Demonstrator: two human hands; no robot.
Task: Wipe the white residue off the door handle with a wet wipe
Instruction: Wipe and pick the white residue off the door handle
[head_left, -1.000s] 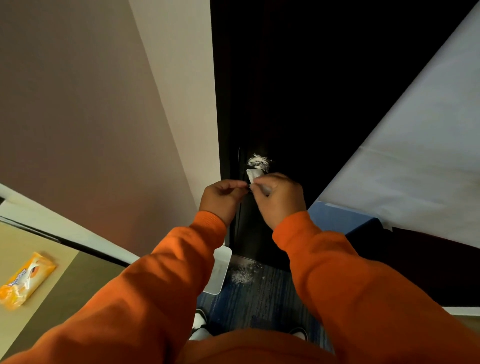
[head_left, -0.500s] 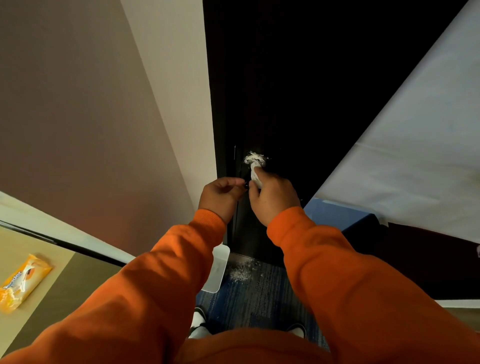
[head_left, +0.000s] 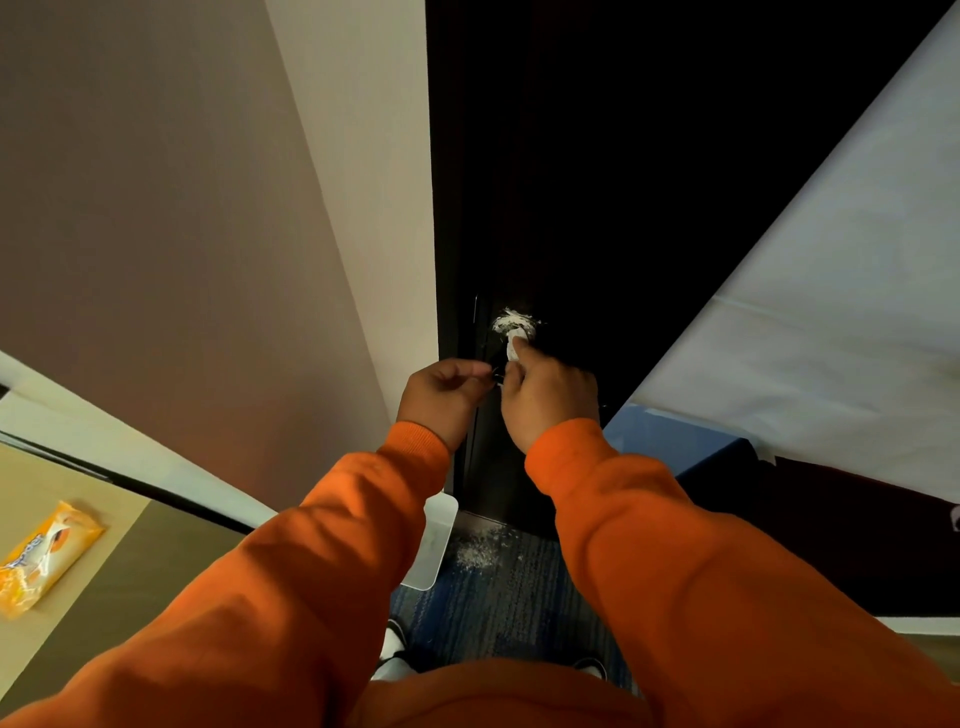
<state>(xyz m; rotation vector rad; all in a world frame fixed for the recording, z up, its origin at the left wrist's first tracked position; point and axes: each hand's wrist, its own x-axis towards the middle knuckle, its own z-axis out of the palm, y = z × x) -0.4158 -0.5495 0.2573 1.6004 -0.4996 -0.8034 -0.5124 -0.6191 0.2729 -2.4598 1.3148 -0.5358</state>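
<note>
1. Orange sleeves (head_left: 675, 545) reach fwd; white powder (head_left: 475, 553) on carpet below.
2. Orange wipes pack (head_left: 44, 556) on table, far left.
3. Left hand (head_left: 441, 397) fingers curled shut, pinching something small & dark, can't tell what.
4. Right hand (head_left: 550, 397) fingers pinch wet wipe (head_left: 514, 345), pressing it to door handle (head_left: 511, 325) w/ white residue on dark door (head_left: 597, 182).

A taupe wall (head_left: 156, 234) fills the upper left of the frame, meeting a paler cream wall (head_left: 374, 208) at centre. A dark door (head_left: 623, 156) occupies the upper middle. Blue-grey carpet (head_left: 498, 587) lies at bottom centre, a tan tabletop (head_left: 104, 582) at lower left.
</note>
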